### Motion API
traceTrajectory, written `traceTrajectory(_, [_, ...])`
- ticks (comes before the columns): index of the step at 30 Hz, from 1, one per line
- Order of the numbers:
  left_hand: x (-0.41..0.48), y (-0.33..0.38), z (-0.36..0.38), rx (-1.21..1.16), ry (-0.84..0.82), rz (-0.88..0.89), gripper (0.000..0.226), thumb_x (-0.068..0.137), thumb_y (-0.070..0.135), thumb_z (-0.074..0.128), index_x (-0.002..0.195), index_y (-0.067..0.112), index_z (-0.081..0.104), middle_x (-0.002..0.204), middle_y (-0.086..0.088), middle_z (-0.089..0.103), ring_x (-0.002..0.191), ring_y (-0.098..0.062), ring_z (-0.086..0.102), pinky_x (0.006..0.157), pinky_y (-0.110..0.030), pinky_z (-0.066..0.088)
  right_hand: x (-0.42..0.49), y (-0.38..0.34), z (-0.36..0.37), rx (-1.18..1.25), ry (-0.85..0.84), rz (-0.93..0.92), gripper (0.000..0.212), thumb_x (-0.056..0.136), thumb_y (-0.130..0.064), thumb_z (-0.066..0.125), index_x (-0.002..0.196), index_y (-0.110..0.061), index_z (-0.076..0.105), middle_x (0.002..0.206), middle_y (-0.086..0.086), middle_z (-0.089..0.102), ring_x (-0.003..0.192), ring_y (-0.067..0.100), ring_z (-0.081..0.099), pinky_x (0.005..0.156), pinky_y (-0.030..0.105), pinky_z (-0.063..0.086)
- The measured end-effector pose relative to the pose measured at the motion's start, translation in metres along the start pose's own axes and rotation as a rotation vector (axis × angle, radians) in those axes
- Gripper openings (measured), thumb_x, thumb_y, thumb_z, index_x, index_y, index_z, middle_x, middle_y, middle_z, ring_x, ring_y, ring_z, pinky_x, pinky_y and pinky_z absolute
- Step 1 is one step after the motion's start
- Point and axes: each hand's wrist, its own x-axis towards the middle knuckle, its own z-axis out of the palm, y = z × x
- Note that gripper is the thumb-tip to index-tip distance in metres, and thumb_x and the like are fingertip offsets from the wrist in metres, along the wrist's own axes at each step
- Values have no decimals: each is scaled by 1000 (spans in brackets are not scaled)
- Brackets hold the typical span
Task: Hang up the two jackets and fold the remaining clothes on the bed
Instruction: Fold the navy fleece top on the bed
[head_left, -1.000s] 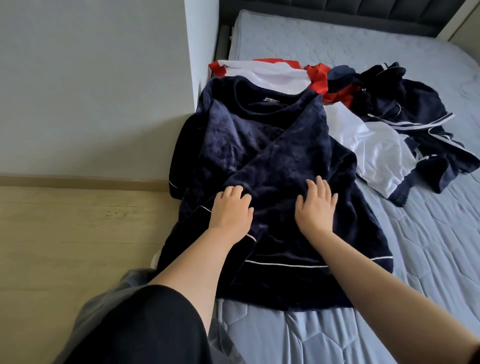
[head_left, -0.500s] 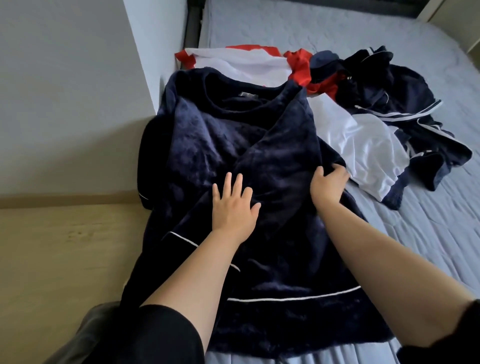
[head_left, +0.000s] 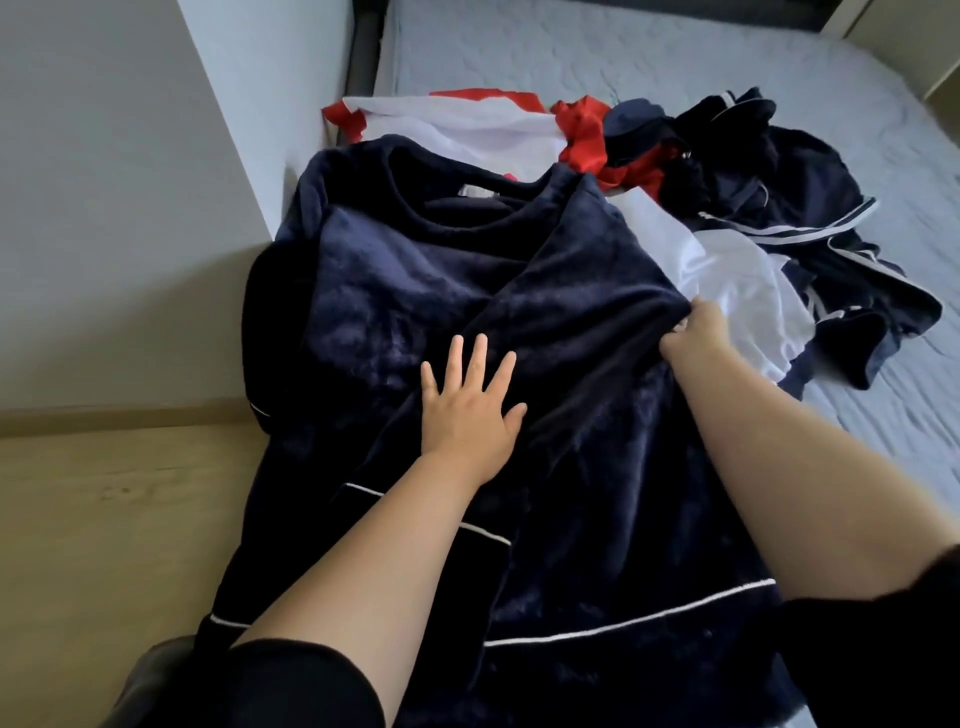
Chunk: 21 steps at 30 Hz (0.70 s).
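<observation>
A dark navy velvet top (head_left: 405, 291) with thin white piping lies spread over the near left corner of the bed (head_left: 649, 57), its right sleeve folded across the chest. My left hand (head_left: 467, 410) lies flat on its middle with fingers spread. At the garment's right edge my right hand (head_left: 696, 332) grips a fold of the navy cloth. Behind it lie a white and red garment (head_left: 467, 124), a white piece (head_left: 737, 275) and a crumpled navy garment with white stripes (head_left: 810, 208).
A grey wall (head_left: 130, 182) stands close on the left, with wooden floor (head_left: 104, 519) beneath it. The grey quilted mattress stretches away to the right and back. A dark headboard edge runs along the top.
My left hand slid up the top and spread flat. My right hand moved from the front to the right edge and closed on the cloth. The view has come closer.
</observation>
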Motion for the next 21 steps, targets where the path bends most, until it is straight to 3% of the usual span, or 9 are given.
traceTrajectory(3, [-4,4,7,25,-47,-31,64,97,55,16,148,29,-12,157,-5,-18,142,-28,-23,112,-55,-8,-2,2,9,268,30,236,15,91,-15,54,106,-15,52,107,8,57,102,11,58,81,28,47])
traceTrajectory(5, [-7,4,10,51,-58,-44,65,96,57,14,148,29,-14,157,-6,-18,142,-28,-22,112,-56,-7,2,10,10,73,135,140,40,89,-19,57,127,-9,46,124,11,56,115,26,55,77,28,45])
traceTrajectory(7, [-8,3,9,63,-43,-37,65,96,57,14,148,29,-13,157,-6,-18,142,-28,-22,112,-56,-8,-3,12,3,0,207,63,43,89,-21,55,128,-4,47,127,16,54,116,30,54,82,30,45])
traceTrajectory(10, [-11,4,8,73,-10,-15,66,95,57,15,149,28,-11,157,-6,-17,143,-28,-21,112,-55,-7,-15,10,12,-326,407,-317,51,86,-13,54,135,-4,39,135,15,45,124,31,43,101,36,33])
traceTrajectory(13, [-17,0,7,92,-2,23,68,95,57,16,150,25,-8,158,-5,-13,143,-27,-19,113,-53,-7,-38,22,39,-672,91,-917,49,87,-16,50,134,-6,42,140,15,42,133,32,34,108,46,24])
traceTrajectory(14, [-19,-4,7,94,-12,41,68,95,57,17,150,25,-6,158,-4,-12,144,-26,-18,113,-53,-7,-43,33,44,-797,-51,-927,51,92,-24,46,140,-10,38,148,12,34,139,27,26,112,48,17])
traceTrajectory(16, [-26,-16,4,110,-41,83,67,94,58,18,150,27,-2,159,-1,-9,144,-24,-17,113,-52,-8,-41,55,42,-976,-171,-646,57,98,-39,32,149,-16,21,158,3,15,145,18,10,115,49,3])
traceTrajectory(18, [-32,-36,-1,117,-31,65,64,95,57,17,150,30,0,159,1,-7,144,-22,-16,113,-52,-7,-40,57,40,-991,-157,-383,60,99,-41,24,151,-14,11,159,1,5,146,17,2,115,52,-2])
traceTrajectory(21, [-44,-66,-11,47,-6,-90,60,97,52,20,151,28,6,159,0,1,146,-19,-7,114,-51,1,-55,34,58,-1032,-48,-413,60,98,-37,25,150,-11,10,159,8,3,146,23,-2,114,54,-2])
